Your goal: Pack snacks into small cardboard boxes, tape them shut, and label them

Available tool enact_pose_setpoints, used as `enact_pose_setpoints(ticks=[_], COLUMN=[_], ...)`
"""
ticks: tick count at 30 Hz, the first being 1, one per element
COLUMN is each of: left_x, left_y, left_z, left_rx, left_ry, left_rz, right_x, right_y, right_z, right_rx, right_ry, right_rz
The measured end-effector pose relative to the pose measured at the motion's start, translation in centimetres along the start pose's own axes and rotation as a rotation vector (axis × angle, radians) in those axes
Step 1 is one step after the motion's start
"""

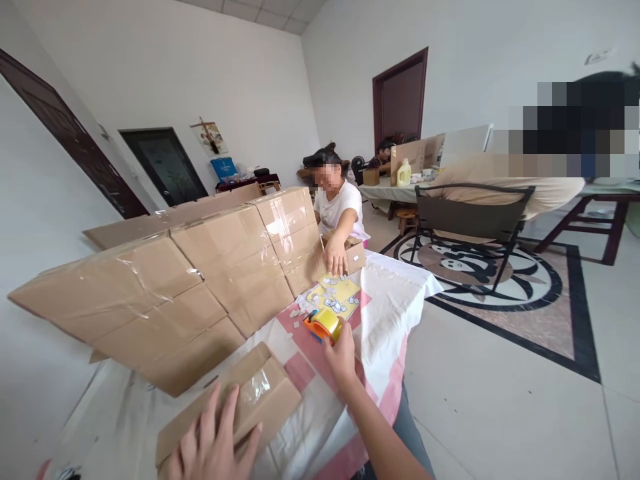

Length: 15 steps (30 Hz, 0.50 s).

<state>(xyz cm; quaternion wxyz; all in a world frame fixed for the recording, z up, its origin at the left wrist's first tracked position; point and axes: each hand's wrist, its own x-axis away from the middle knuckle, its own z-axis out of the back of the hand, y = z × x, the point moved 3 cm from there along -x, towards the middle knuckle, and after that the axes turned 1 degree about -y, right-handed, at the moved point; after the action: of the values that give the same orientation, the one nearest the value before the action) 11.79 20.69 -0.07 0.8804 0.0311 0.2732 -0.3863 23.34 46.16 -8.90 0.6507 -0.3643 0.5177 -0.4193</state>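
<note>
A closed cardboard box point(277, 393) lies in front of me, with a shiny strip of clear tape point(259, 388) across its top seam. My left hand point(215, 437) rests spread on the near part of this box, fingers apart. Farther right, over the tablecloth, my right hand point(343, 350) grips an orange tape dispenser point(323, 325) with a yellow roll in it. The dispenser is apart from the box. Just beyond it lies a yellow sheet point(345, 288) with several small pale paper pieces scattered on and around it.
Stacked taped cardboard boxes point(200, 283) form a wall along the left. Across the table, a person in a white shirt point(345, 207) reaches toward the yellow sheet beside a small open box point(356, 257). A black chair point(475, 213) stands right, near another table with people.
</note>
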Motion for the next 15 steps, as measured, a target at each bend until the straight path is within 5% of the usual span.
enact_pose_setpoints(ticks=[7, 11, 15], left_x=[-2.3, -3.8, -4.5], left_y=[4.7, 10.2, 13.3], left_z=[3.3, 3.2, 3.0], left_rx=[0.341, 0.539, 0.614], left_ry=[0.164, -0.039, -0.054], left_rz=[-0.198, -0.439, -0.427], right_x=[-0.9, -1.1, -1.5], right_y=[-1.1, -4.1, -6.2], right_z=[5.8, 8.4, 9.7], right_rx=[-0.055, -0.149, -0.218], right_ry=[-0.016, -0.155, -0.166], right_rz=[0.149, 0.339, 0.418])
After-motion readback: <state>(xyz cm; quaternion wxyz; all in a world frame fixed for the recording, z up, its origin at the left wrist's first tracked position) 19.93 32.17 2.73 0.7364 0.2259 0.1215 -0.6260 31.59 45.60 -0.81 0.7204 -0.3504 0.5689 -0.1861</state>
